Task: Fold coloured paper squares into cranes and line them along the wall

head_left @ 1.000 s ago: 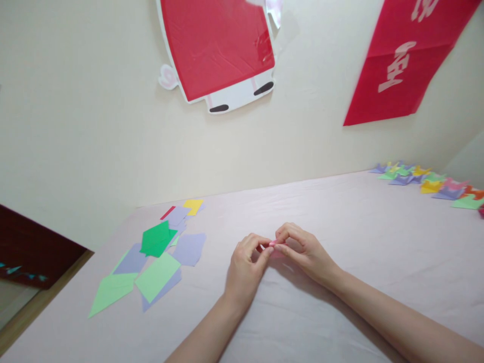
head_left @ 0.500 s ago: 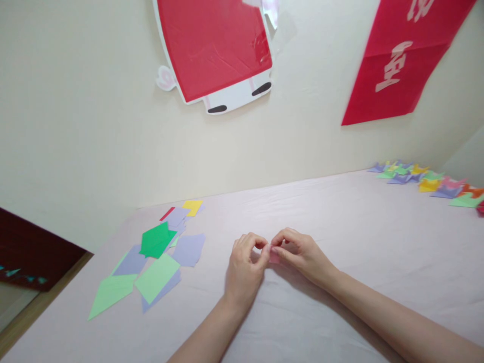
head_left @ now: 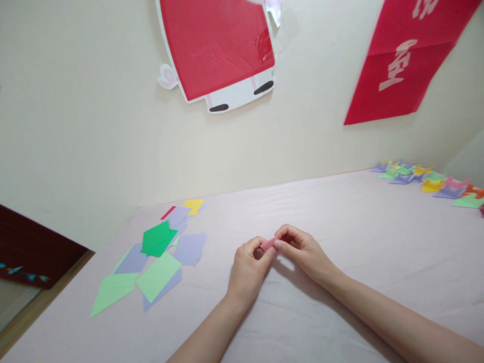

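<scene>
Between my two hands is a small folded piece of pink paper (head_left: 268, 244), held a little above the pale sheet-covered surface (head_left: 321, 322). My left hand (head_left: 252, 264) pinches its left end between thumb and forefinger. At the other end, my right hand (head_left: 300, 249) grips it with thumb and fingertips pressed together. The fingers cover parts of the paper, so its full shape is hidden. To the left of my hands lie loose paper pieces: a dark green one (head_left: 157, 238), light green ones (head_left: 159, 276) and purple ones (head_left: 191, 248).
A yellow paper (head_left: 194, 206) and a narrow red strip (head_left: 168, 212) lie near the wall (head_left: 295, 141). At the far right stand several folded paper figures (head_left: 449, 190) in mixed colours. A red-and-white cutout (head_left: 223, 45) and a red banner (head_left: 401, 70) hang on the wall.
The pink paper has been raised and turned, from hanging below my fingertips to a slanted strip between them. Both hands have shifted slightly; the view has moved a little.
</scene>
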{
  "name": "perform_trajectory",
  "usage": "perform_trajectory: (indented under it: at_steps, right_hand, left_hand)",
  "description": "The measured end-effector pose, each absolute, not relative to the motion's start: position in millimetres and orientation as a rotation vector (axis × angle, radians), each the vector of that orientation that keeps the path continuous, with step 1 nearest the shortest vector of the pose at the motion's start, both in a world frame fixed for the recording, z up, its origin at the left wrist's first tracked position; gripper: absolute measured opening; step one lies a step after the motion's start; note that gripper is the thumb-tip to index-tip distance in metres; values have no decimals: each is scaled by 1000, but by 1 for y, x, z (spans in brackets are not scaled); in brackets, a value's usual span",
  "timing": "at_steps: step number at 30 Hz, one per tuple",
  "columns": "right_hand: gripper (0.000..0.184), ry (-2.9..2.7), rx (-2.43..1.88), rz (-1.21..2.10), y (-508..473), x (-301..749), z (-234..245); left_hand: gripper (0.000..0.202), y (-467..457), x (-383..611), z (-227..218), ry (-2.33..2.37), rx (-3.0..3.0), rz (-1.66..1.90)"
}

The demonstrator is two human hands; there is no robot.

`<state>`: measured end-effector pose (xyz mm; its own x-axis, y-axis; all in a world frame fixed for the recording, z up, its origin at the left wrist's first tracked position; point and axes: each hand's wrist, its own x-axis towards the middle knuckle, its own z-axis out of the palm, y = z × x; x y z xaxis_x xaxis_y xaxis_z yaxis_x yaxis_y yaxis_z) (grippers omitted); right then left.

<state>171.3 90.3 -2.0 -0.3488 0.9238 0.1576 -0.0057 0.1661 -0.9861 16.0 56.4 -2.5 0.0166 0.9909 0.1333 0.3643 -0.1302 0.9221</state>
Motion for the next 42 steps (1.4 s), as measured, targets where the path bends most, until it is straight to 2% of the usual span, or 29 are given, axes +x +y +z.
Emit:
perform_trajectory:
  at_steps: [9,15,19,21,23,26,30,42]
  right_hand:
    - [19,-1476,-972,1239,92,173,-1]
    - [17,-1663,-1075,1168,102,182,0]
    - [17,-2020,-1223,872,106,184,0]
    - [15,-2119,-1253,715,106,183,-1]
    - [9,-2139,-1242,667,108,186,-2]
    - [19,-2158,-1111,791,114,199,2]
    - [20,-2343,-857,1035,119,222,12]
    - [11,-2433,-875,1016,116,224,12]
  left_hand:
    - [22,54,22,5,1360,1590,1071]
    - [30,37,19,14,1522,1761,904]
    - [11,28,10,18,1460,2212,820]
    - [28,31,6,19,1325,2419,734]
    - [32,36,2,18,1244,2549,590]
    - [31,43,-3,15,1200,2643,432]
    - [33,45,-7,13,1158,2638,441]
    - [31,44,-8,-1,1051,2770,576]
